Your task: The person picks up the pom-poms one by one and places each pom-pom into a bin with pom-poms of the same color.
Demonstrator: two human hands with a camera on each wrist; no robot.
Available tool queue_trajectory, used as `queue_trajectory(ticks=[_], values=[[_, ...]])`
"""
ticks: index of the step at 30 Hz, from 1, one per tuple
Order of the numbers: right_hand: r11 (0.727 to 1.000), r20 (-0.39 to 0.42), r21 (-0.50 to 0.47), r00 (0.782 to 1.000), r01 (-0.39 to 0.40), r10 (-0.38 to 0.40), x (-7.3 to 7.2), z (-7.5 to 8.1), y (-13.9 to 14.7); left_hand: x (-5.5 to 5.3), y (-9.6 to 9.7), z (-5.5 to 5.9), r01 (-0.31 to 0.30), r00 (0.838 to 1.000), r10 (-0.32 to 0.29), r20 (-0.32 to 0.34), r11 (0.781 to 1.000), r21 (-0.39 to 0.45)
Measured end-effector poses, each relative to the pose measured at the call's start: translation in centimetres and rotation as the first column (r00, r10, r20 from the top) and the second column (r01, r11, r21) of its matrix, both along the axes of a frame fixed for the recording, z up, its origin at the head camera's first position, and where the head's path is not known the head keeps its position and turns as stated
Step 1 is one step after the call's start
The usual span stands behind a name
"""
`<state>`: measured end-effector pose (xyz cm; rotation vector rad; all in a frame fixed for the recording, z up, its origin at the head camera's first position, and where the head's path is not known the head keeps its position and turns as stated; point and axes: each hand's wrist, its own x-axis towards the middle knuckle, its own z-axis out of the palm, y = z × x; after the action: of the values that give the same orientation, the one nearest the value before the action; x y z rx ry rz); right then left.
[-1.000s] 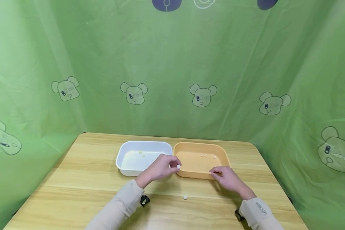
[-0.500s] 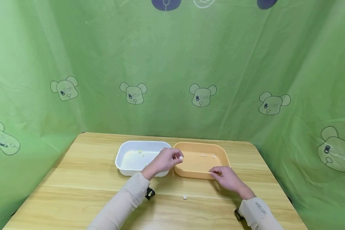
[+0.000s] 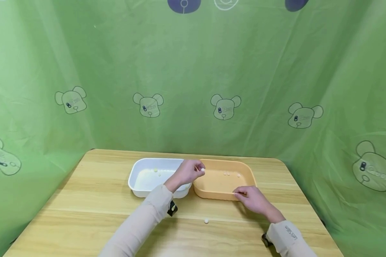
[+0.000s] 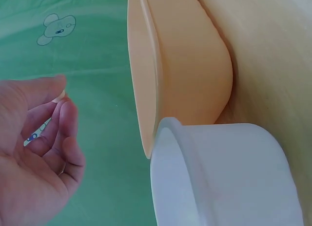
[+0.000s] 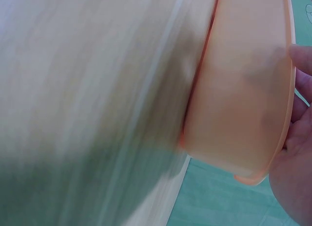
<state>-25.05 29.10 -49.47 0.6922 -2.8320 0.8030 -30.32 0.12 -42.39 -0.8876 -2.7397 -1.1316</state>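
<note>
My left hand (image 3: pixel 187 172) is over the inner edge of the orange tray (image 3: pixel 212 195), where the white tray (image 3: pixel 141 193) adjoins it. Between thumb and fingertips it pinches a small white pellet (image 3: pixel 203 170), partly covered by the fingers in the left wrist view. At the orange tray's front right, my right hand (image 3: pixel 255 200) grips the rim. The right wrist view shows its thumb at the rim and other fingers behind the wall. Several small white pellets (image 3: pixel 226 174) lie inside the orange tray. Small yellowish pellets (image 3: pixel 156 170) lie in the white one, whose right part the left hand hides.
Another white pellet (image 3: pixel 206 221) lies on the wooden table (image 3: pixel 83 214) in front of the trays, between the forearms. A green curtain (image 3: pixel 186 135) with bear prints hangs behind the table and along both sides.
My left hand has moved forward and slightly right with the white pellet, from the front of the trays to over the orange tray's inner edge. The right hand has kept its grip on the rim.
</note>
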Motion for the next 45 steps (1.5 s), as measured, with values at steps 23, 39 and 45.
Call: queue_trajectory(ticks=[23,39,45], values=[[1.000,-0.013,0.016,1.000,-0.009,0.009,0.1,0.4,-0.1,-2.3,1.5,-0.8,-0.069,0.995,0.073,0.069,0.996,-0.062],[1.000,-0.012,-0.006,1.000,-0.018,0.017,0.1,0.2,0.0,-2.9,1.9,-1.5,-0.139,0.982,0.151,0.114,0.984,-0.110],[1.000,-0.024,-0.007,0.999,-0.025,0.025,0.1,0.1,0.1,-3.0,2.0,-1.8,-0.173,0.972,0.187,0.141,0.979,-0.106]])
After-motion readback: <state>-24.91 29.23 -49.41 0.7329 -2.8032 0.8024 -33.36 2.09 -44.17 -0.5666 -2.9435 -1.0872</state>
